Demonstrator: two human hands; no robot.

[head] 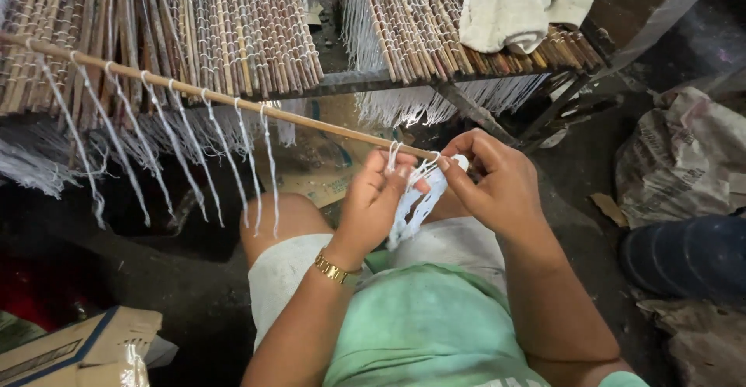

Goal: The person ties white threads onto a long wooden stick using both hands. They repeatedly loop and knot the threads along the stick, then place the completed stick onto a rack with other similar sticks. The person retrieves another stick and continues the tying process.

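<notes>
A long thin wooden stick [233,101] runs from the upper left down to my hands, with several white strings [175,154] knotted along it and hanging loose. My left hand [373,200] holds a small bundle of white string [416,204] below the stick's near end; a gold bracelet sits on its wrist. My right hand [489,181] pinches the stick's tip and the string looped there. Both hands meet above my lap.
Mats of tied bamboo sticks [233,29] lie on a metal rack [373,82] ahead, a white cloth [521,2] on the right one. A cardboard box [78,348] sits lower left, a crumpled sack [684,162] and a dark blue container [691,255] at right.
</notes>
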